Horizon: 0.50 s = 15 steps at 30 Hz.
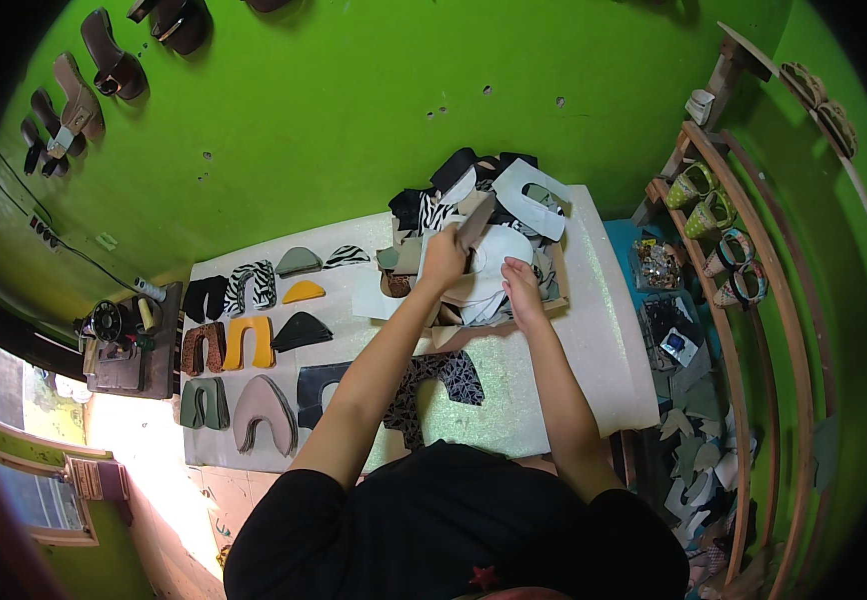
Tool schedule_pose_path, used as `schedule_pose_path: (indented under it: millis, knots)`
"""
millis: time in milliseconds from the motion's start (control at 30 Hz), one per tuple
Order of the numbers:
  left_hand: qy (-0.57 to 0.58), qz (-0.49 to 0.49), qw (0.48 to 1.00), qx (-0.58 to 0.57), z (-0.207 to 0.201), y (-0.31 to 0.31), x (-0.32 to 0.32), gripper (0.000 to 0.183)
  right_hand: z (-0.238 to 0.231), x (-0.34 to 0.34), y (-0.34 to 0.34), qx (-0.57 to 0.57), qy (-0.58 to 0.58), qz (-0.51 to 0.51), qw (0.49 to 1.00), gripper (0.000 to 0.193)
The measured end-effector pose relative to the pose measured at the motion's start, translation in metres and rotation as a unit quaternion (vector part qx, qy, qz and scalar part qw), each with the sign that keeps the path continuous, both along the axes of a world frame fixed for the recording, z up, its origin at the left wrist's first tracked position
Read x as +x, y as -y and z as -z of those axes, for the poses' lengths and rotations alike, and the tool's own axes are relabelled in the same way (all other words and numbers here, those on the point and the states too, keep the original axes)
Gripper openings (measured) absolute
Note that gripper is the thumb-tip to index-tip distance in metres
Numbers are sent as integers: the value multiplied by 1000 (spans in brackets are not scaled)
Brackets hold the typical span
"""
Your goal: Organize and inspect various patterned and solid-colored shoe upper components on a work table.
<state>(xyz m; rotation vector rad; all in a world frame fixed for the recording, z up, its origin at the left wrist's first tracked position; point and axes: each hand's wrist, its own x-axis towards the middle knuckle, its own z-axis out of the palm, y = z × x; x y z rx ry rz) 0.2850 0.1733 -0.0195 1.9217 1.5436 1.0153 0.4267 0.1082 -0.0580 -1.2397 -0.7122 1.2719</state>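
- Left hand [444, 260]: clamped on beige piece [475, 218] above the box [448, 339].
- Right hand [522, 292]: at white piece [503, 244] over box; clamping unclear.
- Both pieces: likely light, pliable; hold edges.

Strong daylight at lower left; floor [139, 435] there washed out to near white, window [51, 400] beside it bright. Green wall [354, 110] moderately lit, darker toward the corners. Tabletop [609, 300] shows speckled glare. Black shirt [494, 525] loses detail in shadow. Left hand [443, 258] and right hand [523, 292] fairly sharp. Fisheye: rack [751, 250] bows; rim black.
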Motion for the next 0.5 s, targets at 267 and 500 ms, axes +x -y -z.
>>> schedule_pose_path:
  millis: [267,500]
  knots:
    - [300,39,951,-57,-46,5,-48,26,19,-2,-4,51,89,-7,995,38]
    - [559,204,769,-234,-95,63,-81,43,-15,-37,22,78,54,-35,995,37]
